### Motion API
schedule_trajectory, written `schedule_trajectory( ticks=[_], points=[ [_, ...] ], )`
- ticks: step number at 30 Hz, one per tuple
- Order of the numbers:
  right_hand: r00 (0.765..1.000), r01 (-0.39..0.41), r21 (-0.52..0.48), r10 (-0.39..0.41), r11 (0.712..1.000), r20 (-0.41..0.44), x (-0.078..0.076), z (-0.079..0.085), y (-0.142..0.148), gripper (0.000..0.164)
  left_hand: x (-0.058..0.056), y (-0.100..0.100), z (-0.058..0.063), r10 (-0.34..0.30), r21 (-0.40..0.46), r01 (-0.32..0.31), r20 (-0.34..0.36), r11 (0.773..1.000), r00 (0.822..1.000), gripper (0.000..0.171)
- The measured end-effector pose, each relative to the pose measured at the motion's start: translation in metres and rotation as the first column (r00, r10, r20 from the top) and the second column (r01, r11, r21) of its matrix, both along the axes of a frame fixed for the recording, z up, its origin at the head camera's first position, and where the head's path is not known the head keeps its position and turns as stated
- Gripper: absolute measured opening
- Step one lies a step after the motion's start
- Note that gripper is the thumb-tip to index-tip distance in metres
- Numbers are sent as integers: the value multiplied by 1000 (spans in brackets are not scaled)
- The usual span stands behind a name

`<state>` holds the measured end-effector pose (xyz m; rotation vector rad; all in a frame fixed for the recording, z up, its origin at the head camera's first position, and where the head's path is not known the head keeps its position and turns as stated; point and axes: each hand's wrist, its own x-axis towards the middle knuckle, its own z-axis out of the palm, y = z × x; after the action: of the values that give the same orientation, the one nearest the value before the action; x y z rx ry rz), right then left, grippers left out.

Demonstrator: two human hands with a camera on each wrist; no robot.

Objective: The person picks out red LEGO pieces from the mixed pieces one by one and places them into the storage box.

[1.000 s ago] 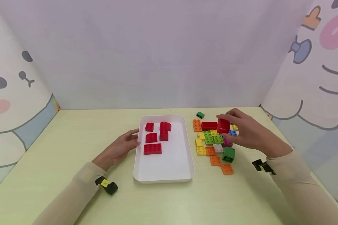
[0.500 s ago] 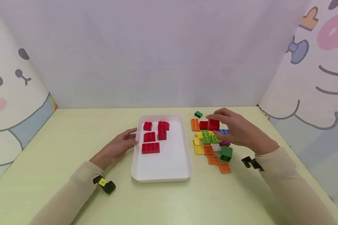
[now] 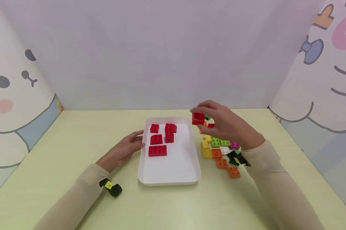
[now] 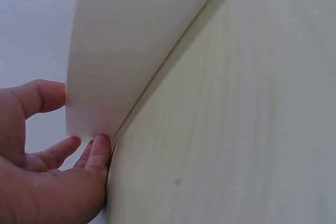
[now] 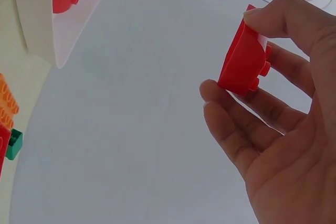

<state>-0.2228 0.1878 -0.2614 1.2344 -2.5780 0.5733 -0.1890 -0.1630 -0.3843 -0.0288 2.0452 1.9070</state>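
Observation:
My right hand (image 3: 223,123) holds a red toy brick (image 3: 198,118) in the air between thumb and fingers, just beyond the right rim of the white tray (image 3: 173,174). In the right wrist view the held brick (image 5: 244,59) shows a curved side, with its studs towards the palm. My left hand (image 3: 122,150) rests at the tray's left side, with fingertips against the outer wall (image 4: 121,51) and the thumb at the rim. Inside the tray lie several red bricks, among them a long one (image 3: 157,150), a small one (image 3: 154,128) and a rounded one (image 3: 156,139).
Right of the tray lie loose bricks: yellow (image 3: 207,153), lime green (image 3: 215,142), orange (image 3: 234,172), white (image 3: 224,150) and purple (image 3: 234,145). My right forearm and wrist strap (image 3: 238,158) partly cover a dark green brick. Cartoon-printed cloth (image 3: 334,95) borders the table.
My right hand has lifted the red brick from over the loose bricks and carried it left towards the tray. The left hand stays at the tray's side.

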Motion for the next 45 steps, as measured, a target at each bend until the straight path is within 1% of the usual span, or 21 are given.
schedule_trajectory(
  ticks=[4,7,9,12,14,16,20,23,25,29,31,33,36,39,41,45],
  points=[
    [999,32,15,-33,999,26,0,-1,-3,51,0,0,1,-3,-2,3,0,1000,1000,62],
    [999,35,23,-36,999,19,1,-2,-10,50,0,-1,1,-8,-2,8,-4,1000,1000,62],
    [1000,15,23,-15,1000,-9,0,-3,-16,48,1,-1,0,0,-1,0,2,1000,1000,62],
    [998,-38,8,39,999,-57,-1,-1,-28,48,1,-1,-2,4,5,-4,6,1000,1000,63],
    [995,-66,-4,66,998,-74,-1,0,-37,49,1,-1,-2,11,5,-11,9,1000,1000,62],
    [993,-89,-12,88,996,-77,-1,2,-45,49,2,-1,-2,11,4,-11,8,1000,1000,62],
    [992,-106,-11,105,994,-65,0,2,-53,47,2,-1,-1,5,2,-5,5,1000,1000,63],
    [995,-97,9,97,995,-35,0,-1,-53,45,1,0,0,-5,3,5,4,1000,1000,63],
    [997,-82,33,82,996,6,-1,-3,-54,44,1,0,0,-8,1,8,1,1000,1000,63],
    [994,-12,126,-2,992,113,-1,-11,-61,47,1,-1,0,-1,1,1,10,1000,1000,62],
    [987,27,189,-56,982,150,0,-15,-65,52,1,-1,0,-1,0,1,10,1000,1000,62],
    [980,51,258,-97,965,171,-1,-21,-71,55,1,-1,0,1,-1,-1,12,1000,1000,62],
    [969,57,352,-137,934,208,-1,-30,-77,57,1,-1,1,1,-3,-1,10,1000,1000,63],
    [955,32,426,-153,904,253,-2,-40,-83,55,1,-1,1,2,-4,-2,13,1000,1000,62],
    [948,9,456,-153,890,280,-3,-46,-87,53,1,-1,1,2,-1,-2,13,1000,1000,62],
    [941,-26,483,-142,875,308,-4,-55,-91,52,0,-1,1,-3,7,3,9,1000,1000,62]
  ],
)
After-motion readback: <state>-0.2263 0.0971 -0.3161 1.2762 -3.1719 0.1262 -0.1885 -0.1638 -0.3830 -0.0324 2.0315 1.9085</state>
